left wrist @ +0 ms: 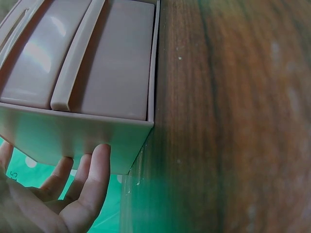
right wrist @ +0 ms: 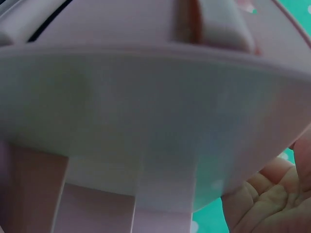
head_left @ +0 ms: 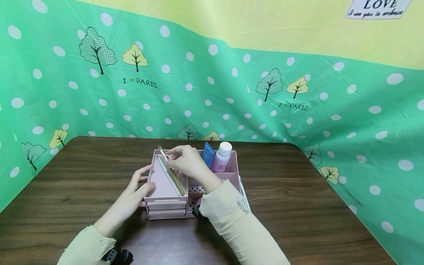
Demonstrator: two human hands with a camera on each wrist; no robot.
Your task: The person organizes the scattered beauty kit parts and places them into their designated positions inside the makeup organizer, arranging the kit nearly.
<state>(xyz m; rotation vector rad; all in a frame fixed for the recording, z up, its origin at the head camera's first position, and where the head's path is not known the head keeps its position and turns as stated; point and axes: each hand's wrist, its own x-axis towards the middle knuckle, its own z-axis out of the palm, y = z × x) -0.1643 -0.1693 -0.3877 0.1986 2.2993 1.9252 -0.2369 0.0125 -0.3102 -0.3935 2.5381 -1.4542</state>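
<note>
A pale pink desk organizer (head_left: 167, 186) with drawers in front stands on the table. On its flat top left section lie a slim silver stick (head_left: 168, 176) and a slim gold stick (head_left: 177, 181), both slanted. My right hand (head_left: 190, 162) reaches over the organizer and pinches the gold stick near its upper part between thumb and fingers. At the organizer's left side, my left hand (head_left: 134, 189) touches the wall with extended fingers, its thumb by the top rim. The left wrist view shows fingertips (left wrist: 101, 153) against the side wall. Whether each stick is a pen or a brush is unclear.
A pink bottle with a white cap (head_left: 221, 157) and a blue flat packet (head_left: 208, 154) stand in the organizer's back right compartment. Dark wooden table (head_left: 298, 206) surrounds it. A green and yellow patterned cloth (head_left: 205, 92) hangs behind and at the sides.
</note>
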